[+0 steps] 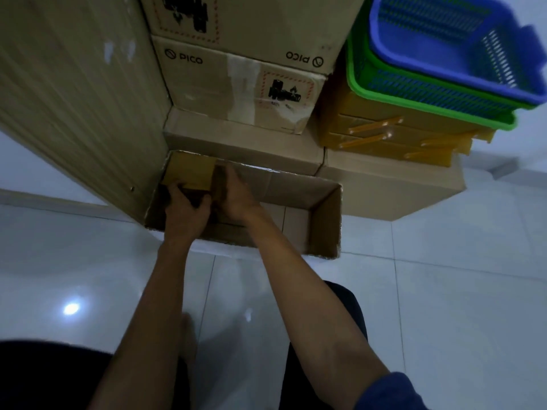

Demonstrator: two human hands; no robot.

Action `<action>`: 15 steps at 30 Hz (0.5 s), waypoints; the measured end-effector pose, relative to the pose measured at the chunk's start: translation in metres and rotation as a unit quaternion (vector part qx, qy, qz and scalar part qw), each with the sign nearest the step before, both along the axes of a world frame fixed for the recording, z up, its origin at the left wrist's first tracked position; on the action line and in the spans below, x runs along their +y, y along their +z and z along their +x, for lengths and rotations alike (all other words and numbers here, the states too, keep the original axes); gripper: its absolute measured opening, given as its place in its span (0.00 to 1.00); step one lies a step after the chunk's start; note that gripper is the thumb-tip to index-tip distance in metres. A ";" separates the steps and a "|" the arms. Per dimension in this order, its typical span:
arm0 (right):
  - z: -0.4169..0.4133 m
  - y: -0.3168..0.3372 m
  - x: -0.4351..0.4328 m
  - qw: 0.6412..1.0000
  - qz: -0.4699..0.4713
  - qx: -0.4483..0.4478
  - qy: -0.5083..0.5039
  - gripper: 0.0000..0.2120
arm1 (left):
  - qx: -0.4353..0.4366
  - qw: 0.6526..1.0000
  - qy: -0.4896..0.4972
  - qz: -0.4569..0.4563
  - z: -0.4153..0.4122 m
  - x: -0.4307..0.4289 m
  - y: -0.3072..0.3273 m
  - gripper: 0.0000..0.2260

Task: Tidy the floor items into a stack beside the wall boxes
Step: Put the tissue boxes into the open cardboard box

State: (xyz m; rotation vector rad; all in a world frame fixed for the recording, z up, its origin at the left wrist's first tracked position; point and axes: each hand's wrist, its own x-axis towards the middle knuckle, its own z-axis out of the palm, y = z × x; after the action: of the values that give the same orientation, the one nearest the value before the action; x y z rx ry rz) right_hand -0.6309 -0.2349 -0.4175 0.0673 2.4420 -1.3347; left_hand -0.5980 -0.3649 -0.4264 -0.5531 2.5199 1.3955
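An open cardboard box [319, 220] lies on the white tiled floor against the stacked wall boxes [236, 81]. Inside its left end sits a small yellowish-brown carton [189, 173]. My left hand [185, 211] grips the carton's near edge, fingers curled round it. My right hand [233, 193] presses flat against the carton's right side, fingers straight. Both forearms reach down into the box from the bottom of the view. The carton's lower part is hidden by my hands.
A tall cardboard panel [74, 99] stands at the left. Right of the wall boxes, yellow flat items [393, 134] lie stacked on a low carton [393, 187], topped by a green basket [384, 84] and a blue basket [461, 45]. My knees are at the bottom.
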 end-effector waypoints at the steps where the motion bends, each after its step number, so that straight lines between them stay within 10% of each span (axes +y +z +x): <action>1: 0.012 0.016 0.010 1.000 0.008 0.011 -0.011 0.36 | 0.003 0.999 -0.027 -0.032 0.001 -0.001 0.015 0.28; 5: 0.085 0.101 0.059 0.988 0.064 0.067 -0.120 0.29 | 0.018 0.979 -0.152 -0.137 0.023 0.012 0.107 0.12; 15: 0.375 0.442 0.217 0.897 0.029 -0.012 -0.442 0.23 | 0.071 0.862 -0.483 -0.140 0.183 0.177 0.442 0.14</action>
State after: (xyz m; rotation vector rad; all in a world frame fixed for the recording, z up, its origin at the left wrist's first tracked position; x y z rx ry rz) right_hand -0.2555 -0.0179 0.0250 1.3333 2.4972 -1.5339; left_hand -0.4154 -0.1883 0.0160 0.7419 2.4767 0.6898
